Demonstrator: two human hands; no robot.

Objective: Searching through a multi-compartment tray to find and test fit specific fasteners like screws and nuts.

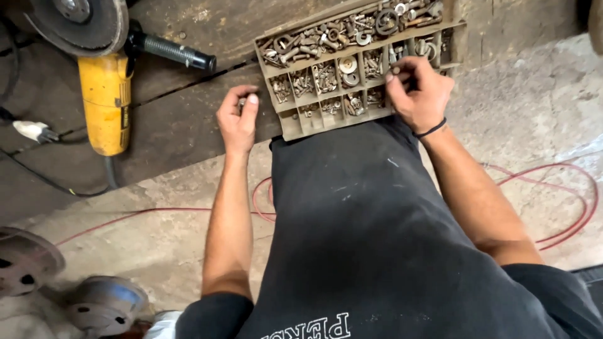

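Note:
A tan compartment tray full of rusty bolts, nuts and washers rests on a dark wooden board in front of my lap. My right hand reaches into the tray's right side, its fingertips pinched on a small metal piece over a compartment. My left hand lies on the board just left of the tray, fingers curled around a small bolt or nut, mostly hidden by the fingers. A black band circles my right wrist.
A yellow angle grinder with black side handle lies at the upper left on the wooden board. A red cable loops over the concrete floor. Round metal discs sit at the lower left. A white plug lies at left.

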